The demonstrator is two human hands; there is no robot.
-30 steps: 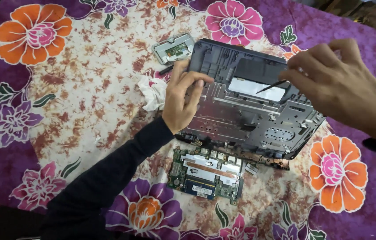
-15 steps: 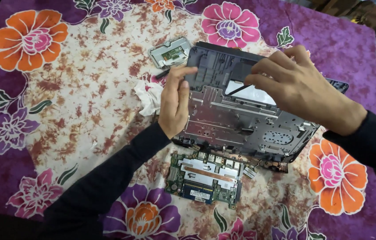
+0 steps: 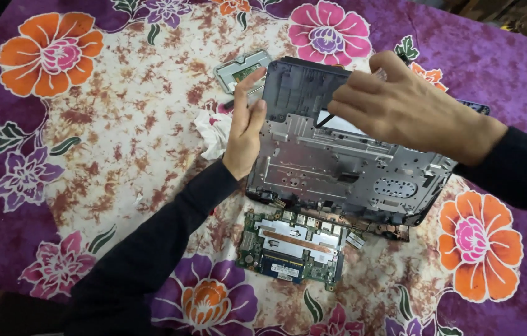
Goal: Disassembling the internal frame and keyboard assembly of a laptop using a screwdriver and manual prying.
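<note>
Left hand (image 3: 246,127): flat and open, fingers straight, pressed against the left edge of the laptop chassis (image 3: 338,162).
Right hand (image 3: 394,109): grip pinched shut on a thin black tool (image 3: 324,117) over the chassis.
Chassis: desk's far-right area, on floral cloth (image 3: 89,143).
Circuit board (image 3: 291,247): just beside its near edge.

Looks like a home table pressed into use as a makeshift electronics repair spot, not a fitted workshop. Covered edge to edge by a batik-style floral cloth (image 3: 120,143) in purple, cream and rust, with big orange and pink blooms. At centre, toward 2 o'clock, an opened laptop chassis (image 3: 338,162) showing bare grey metal inside. At 6 o'clock, a loose green circuit board (image 3: 291,249) lying straight on the fabric. At 11 o'clock, a small detached grey panel (image 3: 243,67), and just below it a crumpled white tissue (image 3: 214,132). Beyond the cloth at 1 o'clock, dim household clutter, too dark to identify.
</note>
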